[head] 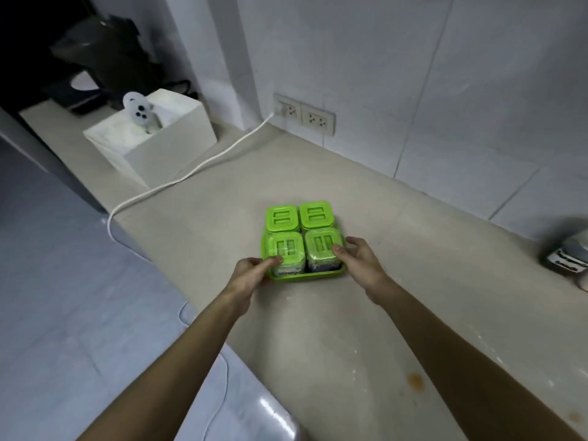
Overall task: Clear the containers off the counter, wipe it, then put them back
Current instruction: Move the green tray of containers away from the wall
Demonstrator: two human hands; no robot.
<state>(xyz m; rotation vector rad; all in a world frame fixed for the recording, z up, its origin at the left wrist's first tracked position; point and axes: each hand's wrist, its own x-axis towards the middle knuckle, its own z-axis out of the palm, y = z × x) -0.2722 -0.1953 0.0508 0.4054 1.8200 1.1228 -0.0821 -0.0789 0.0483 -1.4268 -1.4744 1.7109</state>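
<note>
Tray (305, 277): green, set on the counter (350, 313), four lidded containers (301, 237) inside.
Left hand (251, 275): closed on the tray's near-left corner.
Right hand (361, 261): half-open, fingers laid against the tray's right side.

4 glossy green plastic lids (301, 232) on a matching plastic tray (307, 277); beneath it, matt stone-like counter (366, 313).

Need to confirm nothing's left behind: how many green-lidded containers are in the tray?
4, in a two-by-two block in the green tray: far left, far right, near left, near right. Nothing suggests hidden ones.
</note>
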